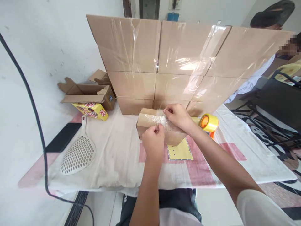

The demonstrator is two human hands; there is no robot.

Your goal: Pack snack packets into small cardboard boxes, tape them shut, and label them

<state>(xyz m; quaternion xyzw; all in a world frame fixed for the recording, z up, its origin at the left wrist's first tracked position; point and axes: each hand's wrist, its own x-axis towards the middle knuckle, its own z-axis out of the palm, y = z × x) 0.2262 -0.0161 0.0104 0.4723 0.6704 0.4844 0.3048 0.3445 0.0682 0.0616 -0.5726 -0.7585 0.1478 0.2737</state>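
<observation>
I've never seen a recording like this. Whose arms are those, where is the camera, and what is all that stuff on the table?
There is no machine here: the camera sits on a person's head and looks down at their own two bare hands. The left hand and right hand both press on a small cardboard box, pinching and smoothing clear tape across its top. Beside the right hand lies a yellow tape roll. Behind stands a wall of taped cartons. On the cloth-covered table to the left lie a white perforated scoop, a black phone, a yellow packet and an open carton. Another person is partly visible at the far right.
</observation>
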